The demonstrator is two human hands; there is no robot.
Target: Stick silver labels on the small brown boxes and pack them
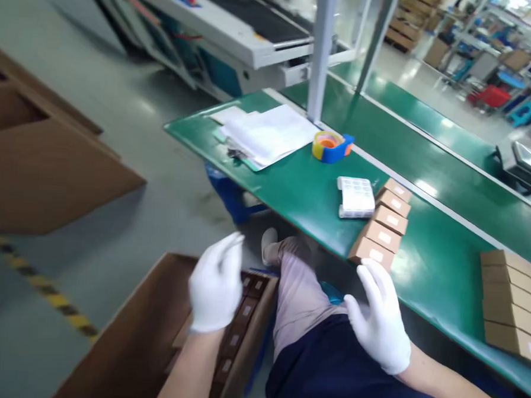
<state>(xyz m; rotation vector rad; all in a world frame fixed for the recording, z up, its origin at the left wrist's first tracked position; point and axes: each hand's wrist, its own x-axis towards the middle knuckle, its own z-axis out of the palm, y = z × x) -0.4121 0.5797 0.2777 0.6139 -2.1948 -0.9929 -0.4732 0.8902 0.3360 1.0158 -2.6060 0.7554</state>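
A person's white-gloved left hand [216, 282] hovers above an open carton [127, 340] packed along one side with small labeled boxes [235, 342], its fingers drawn close together, though whether they pinch anything cannot be told. The gloved right hand [379, 318], thumb and fingers apart, hangs beside the near edge of a green table [305, 201], just by the closest in a row of five small brown boxes [382, 229] bearing white labels. Next to the row's far end lies a partly unrolled sheet of labels [357, 198]. A blue tape dispenser [333, 148] and papers [273, 133] on a clipboard [252, 164] sit toward the table's left end; more brown boxes [511, 304] stand stacked near its right end.
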